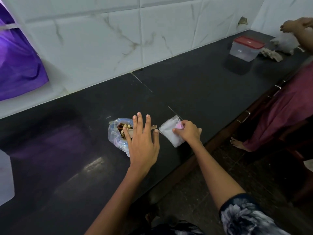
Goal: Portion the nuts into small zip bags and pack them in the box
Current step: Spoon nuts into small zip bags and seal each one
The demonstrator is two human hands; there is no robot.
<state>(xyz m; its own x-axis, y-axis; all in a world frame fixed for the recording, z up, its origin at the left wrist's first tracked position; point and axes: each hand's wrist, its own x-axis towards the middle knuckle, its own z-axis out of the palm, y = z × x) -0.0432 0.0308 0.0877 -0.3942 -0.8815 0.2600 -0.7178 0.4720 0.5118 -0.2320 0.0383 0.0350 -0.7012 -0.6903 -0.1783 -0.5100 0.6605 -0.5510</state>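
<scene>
Left hand (144, 141) (fingers spread) over nut bag (116, 133).

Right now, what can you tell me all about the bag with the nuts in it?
The nut bag is thin, clear, crinkly plastic with a bluish tint. It lies on the dark counter, its mouth open and facing up. Inside are pale and brown nuts, and a wooden scoop sticks out toward the zip bag. The left hand hovers over it with fingers spread; whether it touches the bag is unclear.
</scene>
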